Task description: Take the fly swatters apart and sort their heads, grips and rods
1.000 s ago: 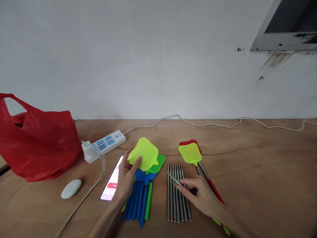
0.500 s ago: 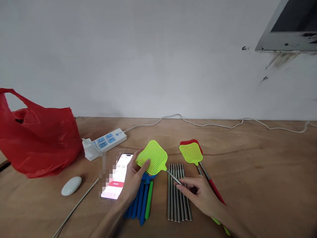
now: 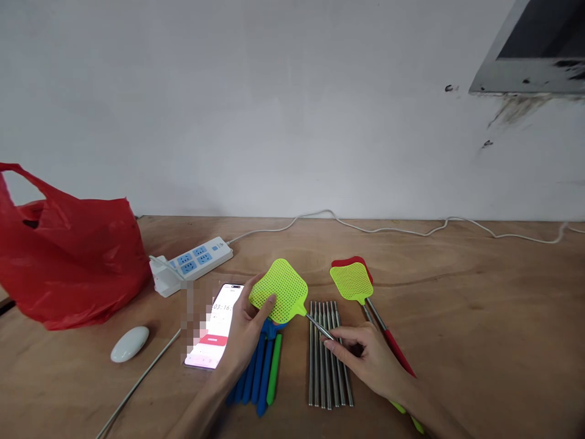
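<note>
A yellow-green fly swatter head (image 3: 280,290) with a perforated face lies in my left hand (image 3: 244,326), thumb on top and fingers behind. My right hand (image 3: 372,360) pinches the thin metal rod (image 3: 319,325) that joins the head's neck; the rod's far end is hidden by the hand. Below, several silver metal rods (image 3: 323,366) lie side by side. Under my left hand are several blue handles (image 3: 262,378) and one green handle (image 3: 274,369), with a blue swatter head (image 3: 271,329) partly covered. Beyond my right hand, a yellow-green swatter (image 3: 351,280) overlaps a red swatter (image 3: 397,353).
A lit phone (image 3: 219,314) showing a timer lies left of my left hand. Farther left are a white mouse (image 3: 130,344), a power strip (image 3: 196,262) and a red plastic bag (image 3: 73,256). A white cable (image 3: 379,230) runs along the wall.
The view has shifted very slightly. Both hands keep the same hold on the swatter head and rod.
</note>
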Tool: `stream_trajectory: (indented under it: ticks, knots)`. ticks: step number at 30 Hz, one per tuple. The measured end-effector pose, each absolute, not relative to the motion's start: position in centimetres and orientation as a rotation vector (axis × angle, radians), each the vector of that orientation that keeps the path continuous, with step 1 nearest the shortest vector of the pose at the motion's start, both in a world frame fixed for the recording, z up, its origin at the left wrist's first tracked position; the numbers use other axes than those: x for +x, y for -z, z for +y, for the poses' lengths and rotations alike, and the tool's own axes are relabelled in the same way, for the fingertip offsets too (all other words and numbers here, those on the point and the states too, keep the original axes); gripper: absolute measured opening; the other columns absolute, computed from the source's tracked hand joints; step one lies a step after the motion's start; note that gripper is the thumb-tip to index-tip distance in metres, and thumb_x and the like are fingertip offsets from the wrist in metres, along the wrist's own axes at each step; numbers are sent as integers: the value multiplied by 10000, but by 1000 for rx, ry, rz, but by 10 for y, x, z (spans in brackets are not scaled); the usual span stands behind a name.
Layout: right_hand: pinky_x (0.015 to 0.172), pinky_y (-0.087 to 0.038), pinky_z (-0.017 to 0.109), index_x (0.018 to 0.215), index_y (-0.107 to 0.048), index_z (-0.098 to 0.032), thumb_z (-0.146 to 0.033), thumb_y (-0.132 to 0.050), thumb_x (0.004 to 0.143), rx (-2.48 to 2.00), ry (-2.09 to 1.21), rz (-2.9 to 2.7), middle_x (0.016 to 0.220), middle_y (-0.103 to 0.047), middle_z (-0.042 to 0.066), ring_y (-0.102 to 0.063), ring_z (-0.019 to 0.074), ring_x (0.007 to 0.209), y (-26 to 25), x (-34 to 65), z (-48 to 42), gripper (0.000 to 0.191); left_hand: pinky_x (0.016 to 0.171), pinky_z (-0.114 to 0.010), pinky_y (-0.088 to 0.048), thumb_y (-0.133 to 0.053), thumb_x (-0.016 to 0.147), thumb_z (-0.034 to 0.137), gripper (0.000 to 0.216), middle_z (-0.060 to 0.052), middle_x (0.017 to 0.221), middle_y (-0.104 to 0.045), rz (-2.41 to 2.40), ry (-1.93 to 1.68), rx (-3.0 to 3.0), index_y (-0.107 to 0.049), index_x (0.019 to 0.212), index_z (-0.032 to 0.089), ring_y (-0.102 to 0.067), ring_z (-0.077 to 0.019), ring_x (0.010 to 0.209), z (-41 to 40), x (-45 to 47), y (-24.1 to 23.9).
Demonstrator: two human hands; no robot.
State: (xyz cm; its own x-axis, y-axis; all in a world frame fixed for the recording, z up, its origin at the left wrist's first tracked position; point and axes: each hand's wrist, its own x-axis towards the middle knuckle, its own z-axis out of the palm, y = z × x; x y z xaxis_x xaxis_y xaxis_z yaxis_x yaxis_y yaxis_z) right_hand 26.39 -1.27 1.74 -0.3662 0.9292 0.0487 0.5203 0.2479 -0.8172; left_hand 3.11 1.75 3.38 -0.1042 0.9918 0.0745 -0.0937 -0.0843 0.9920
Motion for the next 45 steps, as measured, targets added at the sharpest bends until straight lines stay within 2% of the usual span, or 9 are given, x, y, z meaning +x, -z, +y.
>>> stream_trajectory:
  ticks: [6, 12, 18, 22, 27, 30, 36, 41, 45]
  knots:
    - [495, -250, 250, 683, -727, -159, -538, -510, 958, -1285, -1066, -1933, 520, -418, -35, -358, 108, 534, -18, 262, -13, 516, 798, -338, -577, -735, 831, 396, 632, -87, 1169, -682, 1138, -1364, 1058, -488, 1379, 203, -681, -263, 1008, 18, 31, -30]
    - [447, -286, 228, 899, -795, -139, -615, -446, 962, -1265, -1251, -1837, 415, -390, -48, -372, 102, 435, -18, 262, -15, 594, 624, -268, -561, -763, 793, 406, 619, -93, 1139, -693, 1115, -1331, 976, -542, 1324, 179, -689, -254, 934, 18, 33, -32]
    - [386, -202, 210, 1011, -761, -115, -636, -456, 948, -1255, -1476, -1690, 395, -351, -87, -321, 73, 342, -9, 264, -15, 607, 734, -322, -582, -752, 805, 420, 623, -101, 1155, -691, 1108, -1318, 995, -534, 1335, 176, -686, -270, 979, 18, 33, -32]
    - [369, -192, 204, 970, -744, -103, -661, -467, 926, -1239, -1557, -1652, 383, -361, -94, -314, 66, 311, -8, 265, -14, 625, 881, -388, -563, -735, 827, 404, 605, -101, 1201, -675, 1140, -1372, 1101, -516, 1351, 197, -661, -290, 1076, 17, 32, -31]
    - [365, -195, 202, 939, -743, -100, -692, -477, 900, -1239, -1571, -1652, 376, -365, -96, -325, 65, 301, -13, 263, -14, 650, 899, -379, -551, -718, 850, 391, 558, -93, 1238, -653, 1159, -1379, 1177, -517, 1340, 216, -654, -279, 1087, 16, 31, -32]
    - [365, -196, 203, 920, -746, -103, -687, -491, 898, -1237, -1563, -1635, 370, -364, -97, -323, 65, 298, -14, 263, -14, 638, 828, -351, -574, -698, 866, 384, 539, -94, 1232, -645, 1168, -1371, 1199, -507, 1341, 214, -661, -273, 1055, 15, 31, -34]
    - [367, -204, 204, 965, -759, -99, -697, -489, 893, -1267, -1555, -1648, 378, -369, -93, -311, 65, 308, -17, 261, -13, 659, 513, -252, -549, -674, 874, 431, 571, -79, 1138, -663, 1201, -1296, 1247, -460, 1370, 244, -685, -213, 778, 10, 35, -36]
    - [370, -221, 207, 964, -760, -92, -704, -497, 883, -1274, -1521, -1657, 369, -378, -90, -314, 66, 304, -16, 261, -13, 670, 468, -234, -525, -658, 884, 448, 576, -59, 1066, -653, 1198, -1299, 1283, -440, 1376, 244, -592, -125, 560, 9, 38, -35]
    - [368, -212, 210, 927, -763, -99, -701, -503, 880, -1265, -1517, -1627, 362, -375, -89, -302, 63, 297, -13, 261, -14, 658, 472, -247, -529, -663, 882, 450, 605, -39, 1039, -641, 1133, -1294, 1239, -407, 1396, 259, -597, -135, 579, 9, 39, -33]
